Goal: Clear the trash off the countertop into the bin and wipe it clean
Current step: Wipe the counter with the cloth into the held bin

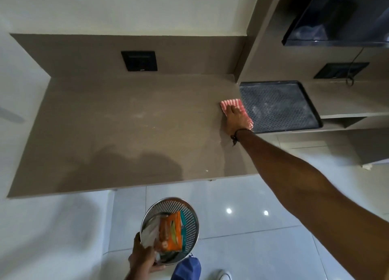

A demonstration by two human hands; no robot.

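Observation:
A brown countertop (130, 119) fills the middle of the view, with pale dust and a few crumbs near its centre. At its right edge lies a red-and-white striped cloth (232, 105), and my right hand (233, 119) presses flat on top of it. Below the counter's front edge my left hand (143, 258) grips the rim of a round metal mesh bin (189, 220). Inside the bin are an orange packet (170, 233) and some white wrappers.
A dark perforated tray (280, 107) sits right beside the cloth on a lower shelf. Two black wall sockets (139, 61) are on the backsplash, one with a cable. A dark hood hangs at top right. Glossy white floor tiles lie below.

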